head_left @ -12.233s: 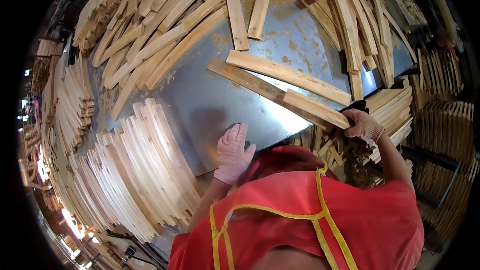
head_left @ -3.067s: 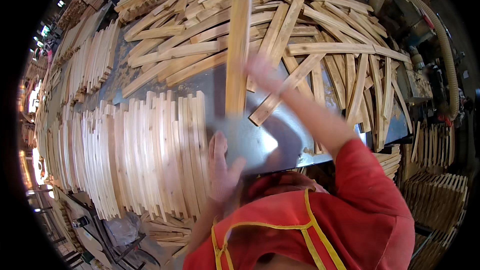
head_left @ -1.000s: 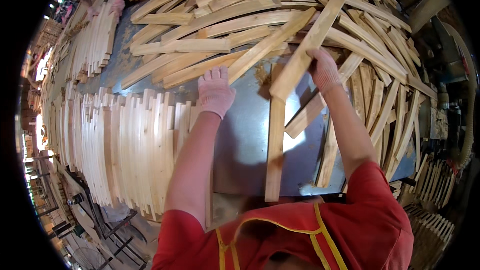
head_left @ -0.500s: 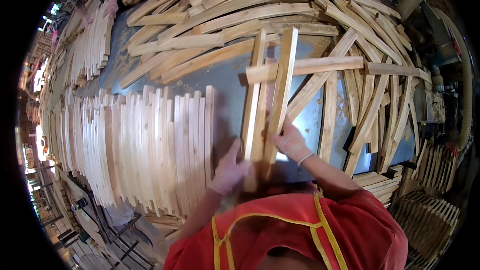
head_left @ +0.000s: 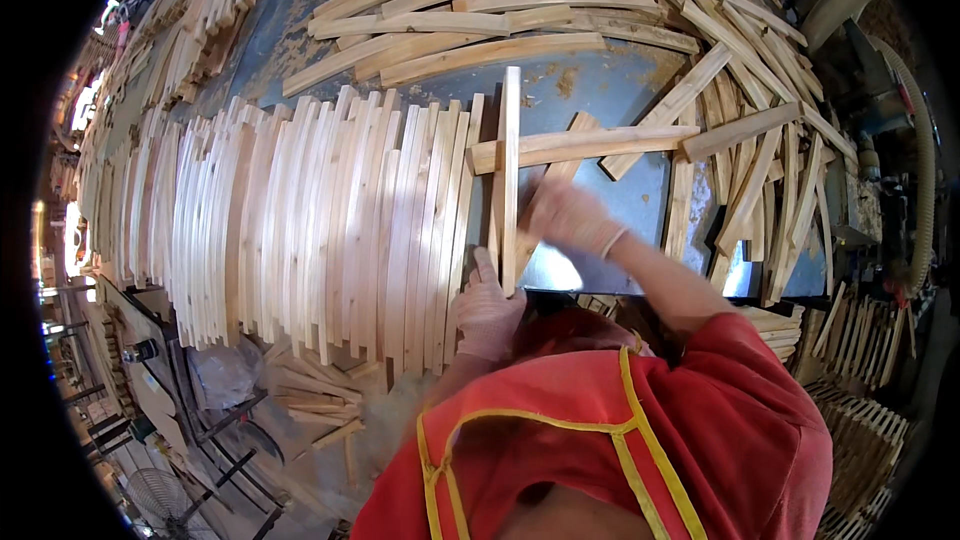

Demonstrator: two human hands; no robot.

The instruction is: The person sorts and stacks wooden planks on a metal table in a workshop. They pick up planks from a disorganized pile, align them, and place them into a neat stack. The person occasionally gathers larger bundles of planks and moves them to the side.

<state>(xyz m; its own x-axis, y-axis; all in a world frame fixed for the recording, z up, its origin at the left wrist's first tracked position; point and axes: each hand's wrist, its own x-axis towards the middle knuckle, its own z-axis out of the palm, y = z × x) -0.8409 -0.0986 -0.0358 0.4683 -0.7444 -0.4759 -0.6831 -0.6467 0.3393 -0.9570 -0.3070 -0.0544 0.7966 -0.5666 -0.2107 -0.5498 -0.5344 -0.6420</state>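
Note:
My left hand [head_left: 490,315], in a pale glove, is closed at the near end of a pale wooden strip [head_left: 511,180]. One finger stretches up along the strip's left side. That strip points away from me and lies across a crosswise wooden strip [head_left: 590,145]. My right hand [head_left: 573,217], also gloved, is smeared by motion just right of the strip. Its fingers cannot be made out. Beneath it, a slanting wooden piece [head_left: 568,162] is partly covered. Left of my left hand runs a tight row of strips [head_left: 340,230], side by side.
Loose wooden pieces [head_left: 490,25] are heaped at the far side of the grey metal table [head_left: 640,202]. More lie crisscrossed at the right [head_left: 755,180]. A ribbed hose [head_left: 930,170] hangs at the far right, and stacked wood [head_left: 860,440] stands below it.
My right hand has lifted off the strip and moved slightly away from me. The view has shifted, so the row appears higher and farther right. A co-worker's arm at upper left has mostly left view.

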